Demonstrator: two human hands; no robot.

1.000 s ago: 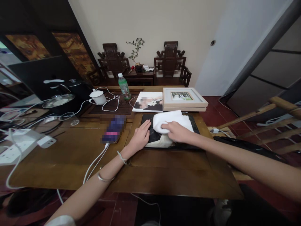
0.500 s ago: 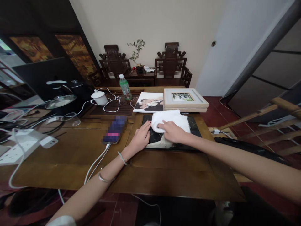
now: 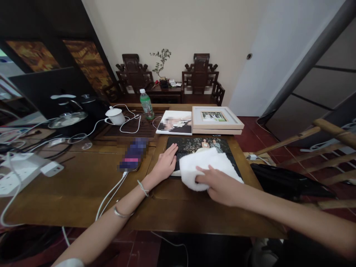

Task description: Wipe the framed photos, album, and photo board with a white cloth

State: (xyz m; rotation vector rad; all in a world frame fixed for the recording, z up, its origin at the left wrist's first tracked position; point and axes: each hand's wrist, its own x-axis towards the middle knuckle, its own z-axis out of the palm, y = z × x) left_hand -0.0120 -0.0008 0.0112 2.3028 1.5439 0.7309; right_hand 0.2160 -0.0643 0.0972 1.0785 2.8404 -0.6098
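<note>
A dark photo panel (image 3: 191,145) lies flat on the wooden table, showing two people in light clothes. Over its near right part is a folded white towel (image 3: 204,161), which hangs past the panel's near edge. My right hand (image 3: 221,184) grips the towel from above, fingers bent into the cloth. Flat on the panel's left edge rests my left hand (image 3: 166,162), its fingers stretched out and holding nothing. The towel hides much of the picture.
Behind the panel lie a photo book (image 3: 175,122) and stacked picture frames (image 3: 217,118). A bottle (image 3: 147,105), a lidded white cup (image 3: 115,116) and a phone (image 3: 134,154) on a cable stand to the left. A power strip (image 3: 20,172) and tangled cords fill the far left.
My right hand has drawn the towel toward me and slightly right, from the panel's far part to its near edge, uncovering the pictured people. My left hand stays on the left edge.
</note>
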